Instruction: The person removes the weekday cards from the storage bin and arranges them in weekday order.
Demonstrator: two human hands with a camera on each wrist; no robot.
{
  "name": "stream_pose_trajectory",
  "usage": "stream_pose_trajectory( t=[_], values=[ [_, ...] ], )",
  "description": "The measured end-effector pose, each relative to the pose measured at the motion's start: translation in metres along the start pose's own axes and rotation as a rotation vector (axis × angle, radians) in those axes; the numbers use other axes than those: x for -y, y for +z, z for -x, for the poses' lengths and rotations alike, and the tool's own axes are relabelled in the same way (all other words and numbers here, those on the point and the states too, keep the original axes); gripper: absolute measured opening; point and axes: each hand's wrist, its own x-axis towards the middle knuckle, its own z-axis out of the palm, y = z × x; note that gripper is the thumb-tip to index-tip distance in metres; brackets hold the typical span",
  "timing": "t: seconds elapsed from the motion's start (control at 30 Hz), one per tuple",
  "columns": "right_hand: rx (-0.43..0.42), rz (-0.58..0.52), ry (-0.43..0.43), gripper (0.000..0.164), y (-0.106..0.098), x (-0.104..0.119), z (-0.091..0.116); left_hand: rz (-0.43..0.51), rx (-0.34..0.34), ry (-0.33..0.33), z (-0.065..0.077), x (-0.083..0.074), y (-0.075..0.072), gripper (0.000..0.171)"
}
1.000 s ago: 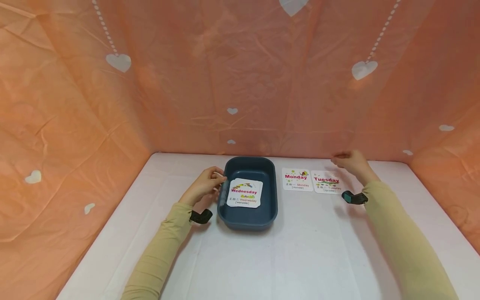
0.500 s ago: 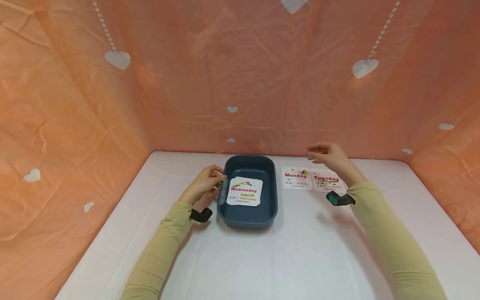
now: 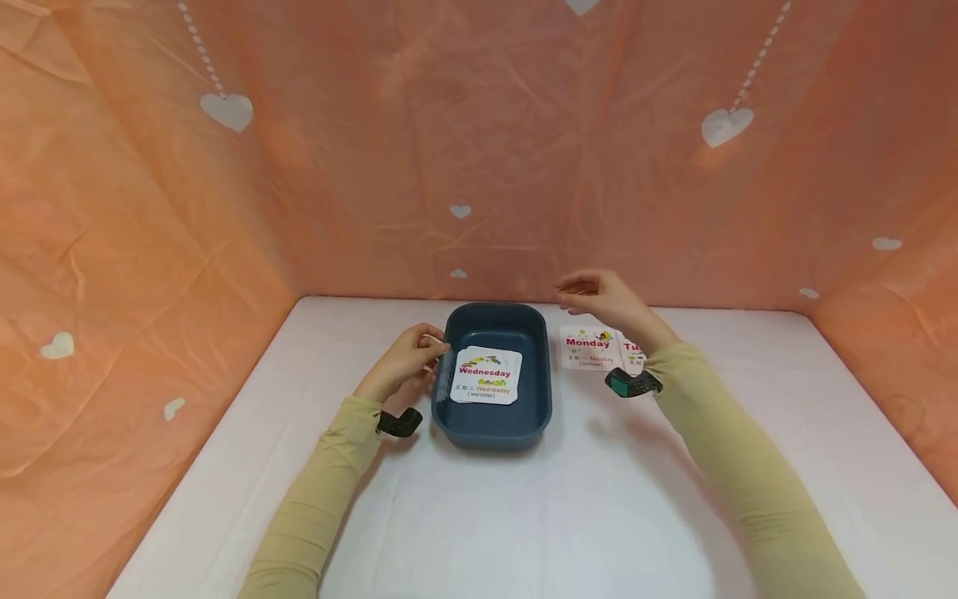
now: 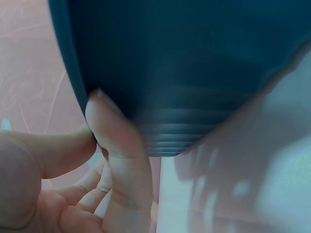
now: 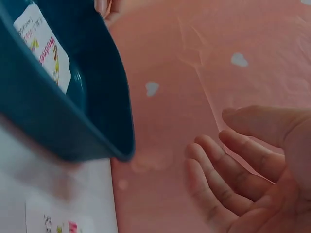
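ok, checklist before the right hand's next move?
1. Left hand pinches the blue bin by its rim: ok.
2. Right hand holds nothing, apart from the bin: ok.
3. Wednesday card face up inside the bin: ok.
4. Monday card face up on the table: ok.
5. Tuesday card fully visible: not ok, partly hidden by the right arm.
6. What lies under Wednesday: cannot tell.
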Motion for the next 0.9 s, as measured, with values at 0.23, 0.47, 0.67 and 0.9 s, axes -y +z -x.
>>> stream_pose_trajectory(
  t=[0.23,0.47,0.67,0.9],
  values=[
    [0.084,-0.053,-0.013,0.036,0.024,0.008,-0.017,-0.008,0.002,-0.006,-0.001,-0.003,0.000,0.031],
    [0.165,-0.157,0.033,0.038,0.046,0.013,-0.032,-0.026,0.018,-0.005,0.001,-0.006,-0.002,0.034],
    [0.212,-0.162,0.100,0.044,0.060,0.010,-0.047,-0.041,-0.008,-0.005,-0.003,-0.004,-0.004,0.029],
    [0.240,-0.119,0.215,0.043,0.075,0.001,-0.060,-0.049,-0.007,-0.018,-0.005,-0.008,-0.004,0.029]
  ],
)
